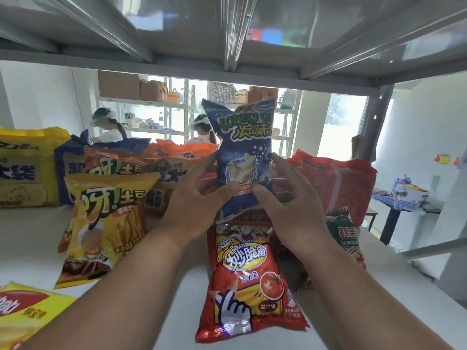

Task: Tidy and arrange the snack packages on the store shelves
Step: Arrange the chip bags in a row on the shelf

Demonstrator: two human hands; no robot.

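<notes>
Holding one blue snack bag [243, 152] up, above the white shelf [30, 238], in the middle, over the red corn bag [249, 281]. Left hand [194, 200] and right hand [285, 198] both pinching its lower part. Probably picking a spot now. Next: stand it neatly, maybe far back in the row. Blue, shiny, crinkled, tall, stars on front.

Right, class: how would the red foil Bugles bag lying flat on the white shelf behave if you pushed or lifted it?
The red foil Bugles bag looks puffed, so probably light. Its glossy film may slide easily over the white shelf. Lying flat, it seems unlikely to tip, though it may crumple in a hard grip.
</notes>
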